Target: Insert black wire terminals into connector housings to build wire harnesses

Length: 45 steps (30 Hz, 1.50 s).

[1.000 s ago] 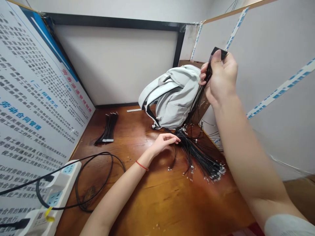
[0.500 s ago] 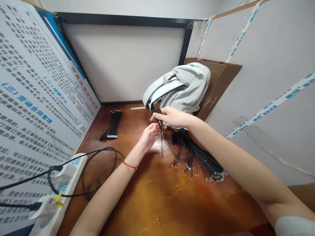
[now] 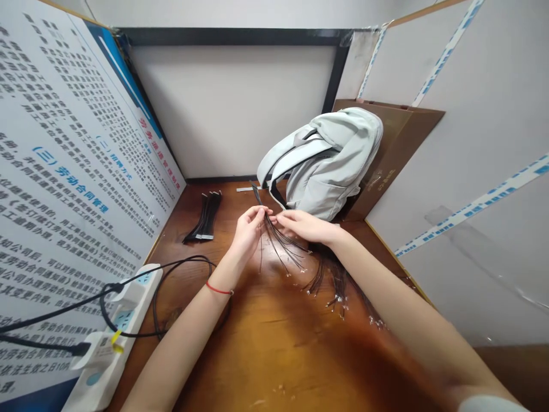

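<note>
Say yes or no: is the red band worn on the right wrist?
No, the red band circles the left wrist.

The left hand [image 3: 247, 232] pinched a bunch of black wires [image 3: 256, 194], whose loose ends fanned out above the brown table [image 3: 266, 343]. The right hand [image 3: 303, 225] was at the wires too, fingertips just beside the left's. Behind stood a pale backpack [image 3: 328, 171]; more wires [image 3: 338, 283] lay to the right, flat cables [image 3: 207, 217] and a power strip [image 3: 104, 367] to the left.
</note>
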Available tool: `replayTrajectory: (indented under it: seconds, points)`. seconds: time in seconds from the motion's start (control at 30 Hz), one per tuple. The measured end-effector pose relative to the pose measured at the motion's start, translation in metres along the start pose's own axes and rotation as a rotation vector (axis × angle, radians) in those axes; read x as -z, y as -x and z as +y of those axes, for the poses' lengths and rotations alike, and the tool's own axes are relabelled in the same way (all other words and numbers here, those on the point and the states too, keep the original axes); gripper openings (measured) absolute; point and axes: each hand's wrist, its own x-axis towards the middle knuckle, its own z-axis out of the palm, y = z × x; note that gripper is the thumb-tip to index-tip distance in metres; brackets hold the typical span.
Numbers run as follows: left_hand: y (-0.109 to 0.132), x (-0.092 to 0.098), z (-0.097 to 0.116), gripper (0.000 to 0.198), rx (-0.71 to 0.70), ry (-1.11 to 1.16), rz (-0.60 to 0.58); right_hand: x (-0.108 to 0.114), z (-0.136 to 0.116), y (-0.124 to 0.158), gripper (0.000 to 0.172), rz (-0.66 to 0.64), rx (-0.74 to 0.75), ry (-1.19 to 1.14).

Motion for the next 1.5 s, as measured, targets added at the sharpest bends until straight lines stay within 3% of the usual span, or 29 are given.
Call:
replayTrajectory:
  seconds: [0.07, 0.13, 0.23, 0.4, 0.53, 0.73, 0.8, 0.93, 1.13, 1.27, 1.5]
  points:
    - [-0.002, 0.001, -0.002, 0.016, -0.015, 0.011, 0.069, 0.004, 0.007, 0.029, 0.035, -0.075, 0.002, 0.188]
    - [-0.004, 0.002, -0.007, 0.014, -0.007, 0.034, 0.111, 0.006, 0.018, 0.059, 0.034, -0.010, -0.047, 0.377]
    - [-0.006, 0.003, -0.015, 0.011, 0.013, 0.071, 0.175, 0.002, 0.039, 0.090, 0.028, 0.073, -0.071, 0.457]
    - [-0.009, 0.003, -0.021, 0.011, 0.003, 0.060, 0.221, -0.005, 0.061, 0.103, 0.027, 0.332, -0.033, 0.503]
    - [-0.006, 0.000, -0.024, 0.012, 0.013, 0.039, 0.223, -0.004, 0.062, 0.100, 0.026, 0.416, -0.033, 0.451]
    - [-0.004, -0.007, -0.035, 0.015, 0.050, 0.029, 0.189, -0.001, 0.065, 0.097, 0.027, 0.402, 0.042, 0.451]
    - [-0.007, -0.005, -0.032, 0.016, 0.047, 0.032, 0.194, 0.001, 0.066, 0.101, 0.027, 0.344, 0.073, 0.483]
    - [-0.014, 0.009, -0.015, 0.015, 0.018, 0.013, 0.187, 0.000, 0.070, 0.115, 0.031, 0.135, 0.044, 0.637]
    - [-0.016, 0.033, -0.002, 0.017, -0.006, -0.083, 0.145, -0.025, 0.074, 0.126, 0.043, 0.052, -0.016, 0.720]
    - [-0.013, 0.041, -0.003, 0.025, -0.023, -0.171, 0.112, -0.022, 0.081, 0.135, 0.048, 0.100, -0.126, 0.794]
    - [-0.006, 0.038, 0.003, 0.028, -0.140, -0.327, 0.130, 0.019, 0.097, 0.149, 0.046, 0.223, -0.235, 0.877]
